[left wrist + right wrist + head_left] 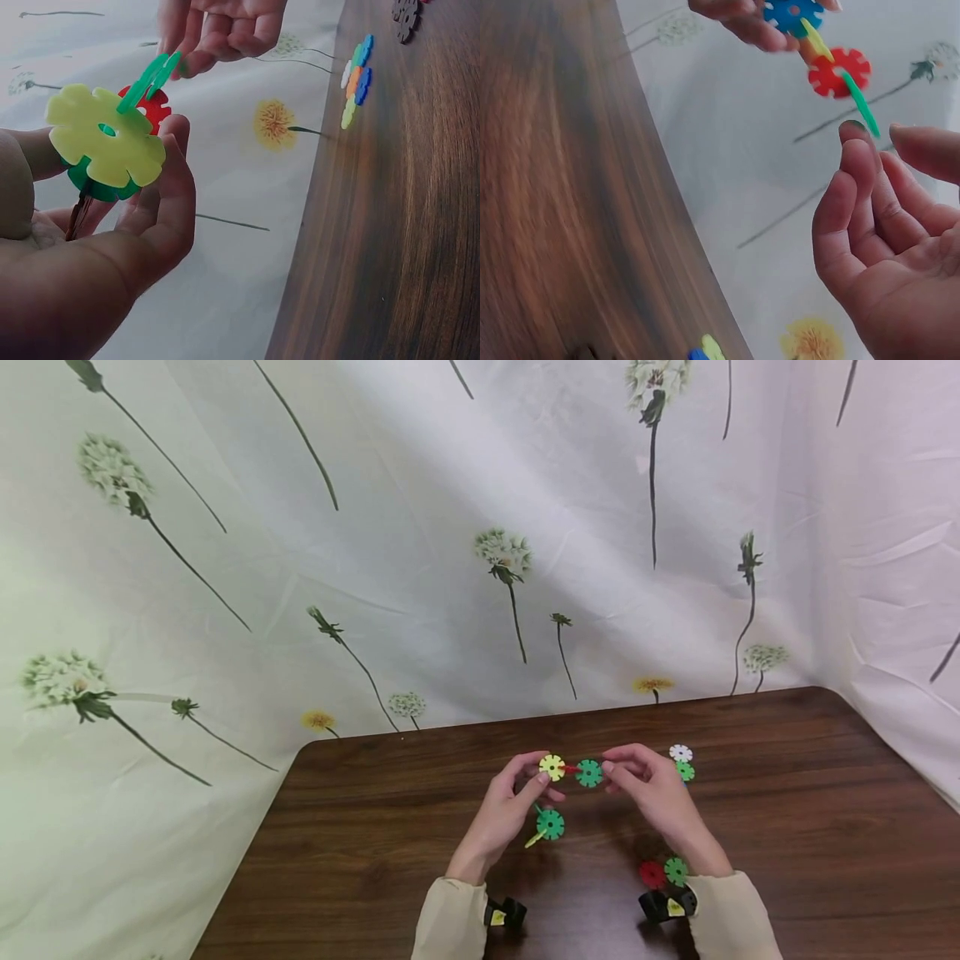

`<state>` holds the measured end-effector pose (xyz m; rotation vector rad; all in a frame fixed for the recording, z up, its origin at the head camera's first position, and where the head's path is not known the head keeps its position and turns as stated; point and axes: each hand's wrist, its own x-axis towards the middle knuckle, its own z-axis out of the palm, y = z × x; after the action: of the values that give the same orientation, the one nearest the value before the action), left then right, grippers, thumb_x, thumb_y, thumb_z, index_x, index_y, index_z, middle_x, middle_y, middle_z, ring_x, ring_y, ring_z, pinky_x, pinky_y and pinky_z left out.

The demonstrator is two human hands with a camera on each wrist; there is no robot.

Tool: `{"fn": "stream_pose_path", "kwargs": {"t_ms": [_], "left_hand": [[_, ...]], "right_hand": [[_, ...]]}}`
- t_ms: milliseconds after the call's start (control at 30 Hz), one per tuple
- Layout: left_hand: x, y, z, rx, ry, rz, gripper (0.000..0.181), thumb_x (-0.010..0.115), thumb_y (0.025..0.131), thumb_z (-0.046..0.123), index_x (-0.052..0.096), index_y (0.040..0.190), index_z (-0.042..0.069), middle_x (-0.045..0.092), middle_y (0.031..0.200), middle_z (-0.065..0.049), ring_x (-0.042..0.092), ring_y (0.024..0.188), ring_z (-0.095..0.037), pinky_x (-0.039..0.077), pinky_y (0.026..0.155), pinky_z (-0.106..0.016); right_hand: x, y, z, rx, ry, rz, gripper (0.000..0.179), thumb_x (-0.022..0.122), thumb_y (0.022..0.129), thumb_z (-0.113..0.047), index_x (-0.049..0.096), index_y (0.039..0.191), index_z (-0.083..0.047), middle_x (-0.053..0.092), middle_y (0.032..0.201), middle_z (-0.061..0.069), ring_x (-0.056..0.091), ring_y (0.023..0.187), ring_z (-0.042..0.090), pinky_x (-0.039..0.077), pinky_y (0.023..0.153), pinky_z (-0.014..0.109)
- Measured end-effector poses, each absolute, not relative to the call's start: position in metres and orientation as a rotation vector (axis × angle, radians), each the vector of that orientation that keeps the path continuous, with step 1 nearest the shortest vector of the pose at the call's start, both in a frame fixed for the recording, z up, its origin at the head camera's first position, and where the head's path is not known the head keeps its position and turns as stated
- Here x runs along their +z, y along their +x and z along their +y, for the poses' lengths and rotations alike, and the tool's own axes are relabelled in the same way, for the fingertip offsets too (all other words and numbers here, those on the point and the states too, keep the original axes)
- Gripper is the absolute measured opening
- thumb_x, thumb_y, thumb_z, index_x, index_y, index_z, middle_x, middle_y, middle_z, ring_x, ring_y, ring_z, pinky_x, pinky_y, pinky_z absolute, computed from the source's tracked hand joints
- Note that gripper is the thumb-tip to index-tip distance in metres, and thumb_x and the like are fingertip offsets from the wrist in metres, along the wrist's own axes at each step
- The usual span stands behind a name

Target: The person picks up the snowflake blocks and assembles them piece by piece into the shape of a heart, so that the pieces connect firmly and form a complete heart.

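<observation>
My left hand [507, 806] pinches a chain of slotted plastic snowflake discs at its yellow disc [552, 767]. A red disc [840, 73], seen nearly edge-on from the head, links it to a green disc [589, 773]. My right hand [654, 783] is beside that green disc, thumb and fingertips at its outer edge. From the right wrist, a narrow gap separates the thumb from the disc. Under my left hand shows another green disc [550, 825] with a yellow piece in it; whether it hangs or lies on the table I cannot tell.
Behind my right hand on the brown table [375, 827] are a white disc [681, 753] and a green one. Near my right wrist sit a red disc [652, 875] and a green disc [677, 871]. A floral cloth [420, 568] hangs beyond the table's far edge.
</observation>
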<state>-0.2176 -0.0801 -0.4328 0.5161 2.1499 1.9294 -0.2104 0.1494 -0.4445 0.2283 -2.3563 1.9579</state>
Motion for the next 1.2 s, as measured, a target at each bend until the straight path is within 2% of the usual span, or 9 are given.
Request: {"fn": "stream_pose_path", "kwargs": {"t_ms": [133, 267, 400, 500, 633, 733, 867, 1000, 1200], "left_hand": [[-0.432, -0.217, -0.081, 1.919, 0.509, 2.172, 0.041, 0.049, 0.102, 0.02, 0.045, 0.139, 0.004, 0.056, 0.112, -0.025, 0.064, 0.102, -0.044, 0.054, 0.081, -0.028], [-0.431, -0.218, -0.083, 1.922, 0.498, 2.179, 0.04, 0.05, 0.102, 0.021, 0.045, 0.139, 0.006, 0.058, 0.107, -0.015, 0.063, 0.102, -0.044, 0.054, 0.083, -0.031], [-0.431, -0.218, -0.084, 1.927, 0.494, 2.175, 0.041, 0.049, 0.102, 0.021, 0.045, 0.139, 0.006, 0.058, 0.108, -0.014, 0.063, 0.103, -0.045, 0.053, 0.086, -0.038], [-0.431, -0.219, -0.085, 1.923, 0.492, 2.18, 0.042, 0.049, 0.102, 0.021, 0.044, 0.14, 0.006, 0.058, 0.108, -0.014, 0.063, 0.103, -0.045, 0.053, 0.087, -0.041], [-0.432, -0.22, -0.086, 1.922, 0.487, 2.186, 0.041, 0.05, 0.101, 0.021, 0.045, 0.139, 0.006, 0.058, 0.108, -0.014, 0.064, 0.102, -0.043, 0.053, 0.087, -0.041], [-0.432, -0.22, -0.086, 1.921, 0.479, 2.192, 0.04, 0.05, 0.101, 0.021, 0.046, 0.139, 0.007, 0.057, 0.109, -0.016, 0.065, 0.102, -0.042, 0.053, 0.087, -0.042], [-0.432, -0.22, -0.086, 1.918, 0.47, 2.202, 0.04, 0.05, 0.101, 0.021, 0.047, 0.138, 0.007, 0.055, 0.112, -0.022, 0.066, 0.101, -0.04, 0.053, 0.088, -0.043], [-0.432, -0.22, -0.086, 1.918, 0.463, 2.206, 0.039, 0.051, 0.101, 0.021, 0.048, 0.138, 0.008, 0.054, 0.114, -0.026, 0.066, 0.1, -0.039, 0.053, 0.086, -0.041], [-0.432, -0.221, -0.086, 1.919, 0.459, 2.203, 0.038, 0.05, 0.101, 0.021, 0.048, 0.137, 0.008, 0.053, 0.115, -0.028, 0.066, 0.101, -0.04, 0.053, 0.088, -0.044]], "right_hand": [[-0.444, -0.21, 0.163, 1.924, 0.215, -2.323, 0.034, 0.06, 0.096, -0.026, 0.06, 0.116, 0.001, 0.073, 0.095, 0.008, 0.069, 0.081, 0.019, 0.058, 0.075, 0.031], [-0.445, -0.209, 0.182, 1.877, 0.123, -2.307, 0.038, 0.059, 0.096, -0.03, 0.059, 0.118, 0.002, 0.072, 0.09, -0.007, 0.067, 0.079, 0.016, 0.057, 0.072, 0.028], [-0.449, -0.208, 0.204, 1.81, 0.03, -2.323, 0.044, 0.058, 0.096, -0.035, 0.057, 0.121, 0.002, 0.065, 0.091, -0.02, 0.064, 0.083, 0.007, 0.055, 0.074, 0.022], [-0.453, -0.206, 0.22, 1.732, -0.031, -2.377, 0.048, 0.057, 0.096, -0.039, 0.056, 0.125, 0.0, 0.061, 0.097, -0.023, 0.059, 0.088, 0.002, 0.053, 0.075, 0.018], [-0.46, -0.204, 0.238, 1.588, -0.051, -2.49, 0.047, 0.056, 0.096, -0.041, 0.058, 0.125, -0.004, 0.059, 0.101, -0.016, 0.054, 0.089, -0.001, 0.049, 0.075, 0.016], [-0.468, -0.204, 0.248, 1.468, 0.004, -2.603, 0.042, 0.059, 0.096, -0.038, 0.061, 0.123, -0.006, 0.064, 0.104, -0.004, 0.054, 0.085, -0.002, 0.047, 0.071, 0.018], [-0.479, -0.205, 0.254, 1.35, 0.12, -2.75, 0.037, 0.064, 0.093, -0.028, 0.063, 0.121, -0.003, 0.064, 0.104, 0.012, 0.052, 0.08, 0.009, 0.045, 0.063, 0.024], [-0.487, -0.207, 0.253, 1.216, 0.228, -2.837, 0.036, 0.068, 0.09, -0.023, 0.066, 0.119, -0.002, 0.063, 0.107, 0.017, 0.053, 0.086, 0.02, 0.045, 0.066, 0.029], [-0.49, -0.208, 0.25, 1.05, 0.304, -2.899, 0.036, 0.071, 0.087, -0.024, 0.069, 0.117, -0.004, 0.065, 0.106, 0.017, 0.054, 0.097, 0.033, 0.045, 0.073, 0.047]]}}
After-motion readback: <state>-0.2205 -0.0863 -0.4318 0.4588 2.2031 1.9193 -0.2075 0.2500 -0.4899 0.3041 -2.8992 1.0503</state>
